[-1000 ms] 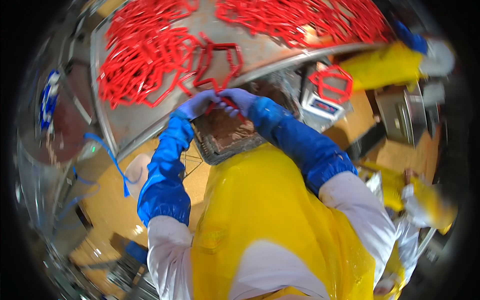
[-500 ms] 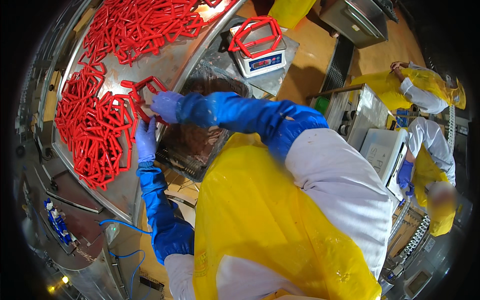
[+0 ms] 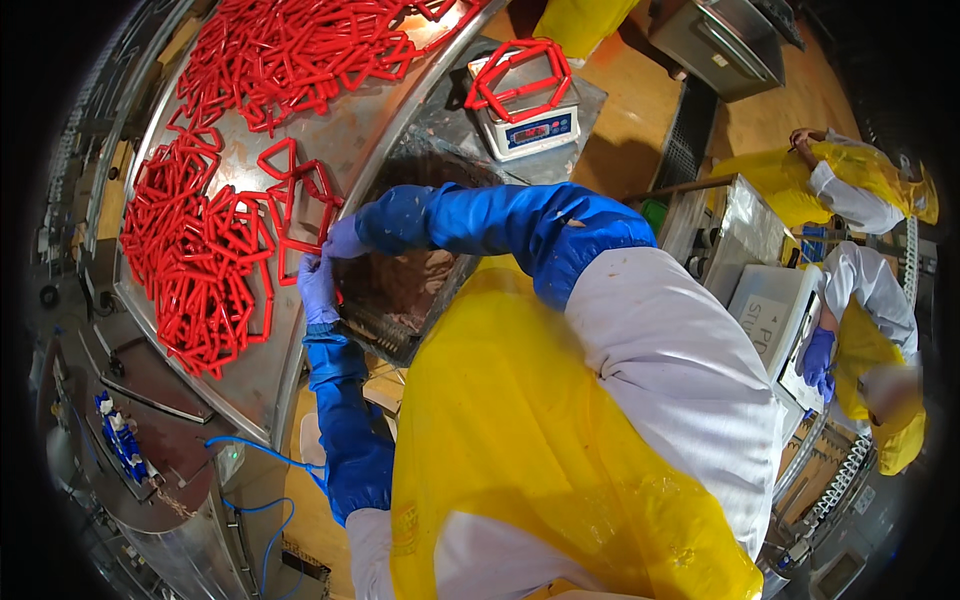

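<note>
A: What are the two hands doing at the edge of the steel table (image 3: 350, 150)?

B: Both are wearing pale violet gloves and long blue sleeves. The left hand (image 3: 318, 288) is closing its fingers around a strand of the red sausage links (image 3: 300, 205) at the table's near rim. The right hand (image 3: 345, 240) is reaching across from the right, just above the left hand, and is pinching the same strand (how tightly, the picture is not showing clearly).

A: Where is that strand lying?

B: It is running from the two hands up onto the table top, where it is forming angular loops beside the large heap of red links (image 3: 195, 270). A second heap (image 3: 290, 55) is lying farther up the table, well apart from the hands.

A: What is sitting just below the hands?

B: A dark tray (image 3: 400, 295) is standing beside the table rim, partly hidden under the right forearm.

A: And farther out?

B: A digital scale (image 3: 525, 110) is carrying a bundle of links bent into a hexagon (image 3: 518, 75). The person's yellow apron (image 3: 520, 450) is filling the lower middle. At the right, two co-workers in yellow aprons (image 3: 870, 185) are standing near a second scale (image 3: 770, 320); one co-worker's blue-gloved hand (image 3: 818, 362) is resting just beside it.
</note>
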Motion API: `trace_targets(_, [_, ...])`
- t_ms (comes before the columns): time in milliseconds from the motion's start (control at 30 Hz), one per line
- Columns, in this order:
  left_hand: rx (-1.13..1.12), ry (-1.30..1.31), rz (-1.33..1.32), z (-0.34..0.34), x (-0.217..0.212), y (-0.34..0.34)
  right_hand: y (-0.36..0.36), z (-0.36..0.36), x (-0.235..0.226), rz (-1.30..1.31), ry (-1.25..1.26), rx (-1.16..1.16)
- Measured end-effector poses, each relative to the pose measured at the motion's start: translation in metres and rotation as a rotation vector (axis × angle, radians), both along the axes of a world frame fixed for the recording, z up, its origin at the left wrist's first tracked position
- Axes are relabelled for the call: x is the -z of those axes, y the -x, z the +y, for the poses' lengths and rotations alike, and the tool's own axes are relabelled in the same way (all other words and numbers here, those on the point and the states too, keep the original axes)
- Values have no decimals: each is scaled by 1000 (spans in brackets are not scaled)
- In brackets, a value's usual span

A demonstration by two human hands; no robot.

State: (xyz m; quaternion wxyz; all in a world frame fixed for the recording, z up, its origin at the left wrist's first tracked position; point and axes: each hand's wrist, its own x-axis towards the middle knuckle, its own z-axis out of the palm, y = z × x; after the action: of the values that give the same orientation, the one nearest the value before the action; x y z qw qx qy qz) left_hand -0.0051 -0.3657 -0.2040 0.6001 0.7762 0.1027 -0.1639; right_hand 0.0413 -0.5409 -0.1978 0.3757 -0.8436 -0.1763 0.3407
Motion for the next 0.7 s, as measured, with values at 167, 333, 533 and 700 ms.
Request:
trace_targets(167, [-144,297,269,5,-38,34,56,22,-1,-179,-113,177])
trace_targets(333, [-157,204,6,-5,-67,25,100,-51,31,-232,176,79])
trace_targets(533, [-60,383,288,8,-63,19,80,-57,-11,56,-411,340])
trace_targets(700, [272,-155,-382,-16,-41,29,104,-27,-56,-305,-459,388])
